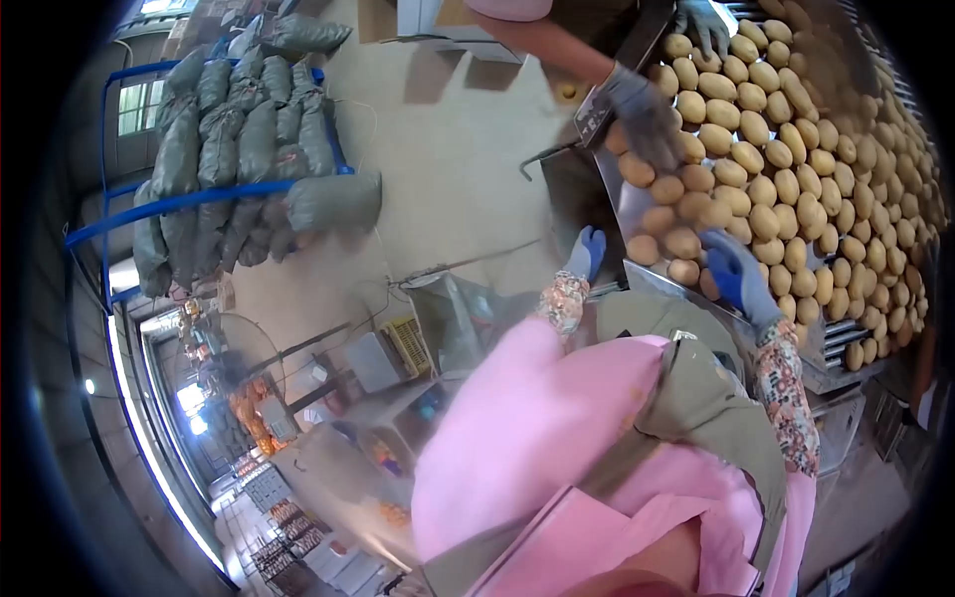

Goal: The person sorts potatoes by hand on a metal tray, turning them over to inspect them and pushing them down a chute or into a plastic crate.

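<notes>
Many potatoes [766, 189] lie spread over a metal roller table [786, 370] on the right. My right hand [739, 274], in a blue and grey glove, rests at the near edge of the potatoes with its fingers over them; whether it grips one I cannot tell. My left hand [587, 254], gloved alike, is just left of the table's near corner, over a dark opening. Its fingers point up and lie together, with nothing visible in them. Both forearms wear flowered sleeves.
Across the table a co-worker's grey-gloved hand [642, 114] reaches over the potatoes, blurred; another gloved hand [704, 28] is at the top. Filled green sacks [239, 149] are stacked in a blue frame at left. A yellow crate [406, 345] stands below.
</notes>
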